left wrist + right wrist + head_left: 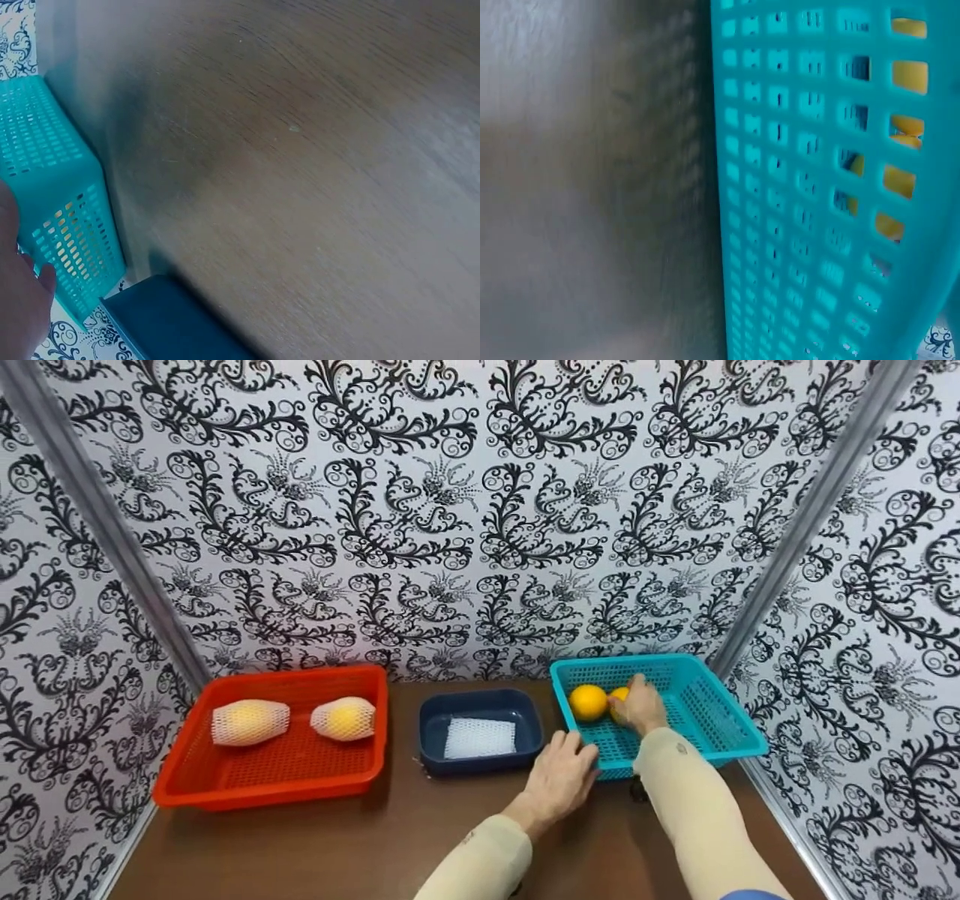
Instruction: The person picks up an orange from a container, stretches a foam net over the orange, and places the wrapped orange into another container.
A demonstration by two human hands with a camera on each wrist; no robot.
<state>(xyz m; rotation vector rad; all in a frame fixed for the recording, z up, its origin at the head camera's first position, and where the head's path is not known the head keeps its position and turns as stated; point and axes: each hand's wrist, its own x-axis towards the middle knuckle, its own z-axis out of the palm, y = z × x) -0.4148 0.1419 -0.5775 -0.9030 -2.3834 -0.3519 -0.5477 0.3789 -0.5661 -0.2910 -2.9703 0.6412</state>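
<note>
In the head view my right hand reaches into the teal basket and grips an orange, partly covered by the fingers. A second orange lies just left of it. My left hand rests at the basket's front left corner, fingers toward the rim. The left wrist view has part of that hand beside the basket's perforated wall. Through the basket wall in the right wrist view, yellow-orange fruit shows; the right hand itself is hidden there.
A navy tray with a folded white foam net stands in the middle. To the left, a red basket holds two yellow fruits in foam nets. Patterned walls enclose the brown table.
</note>
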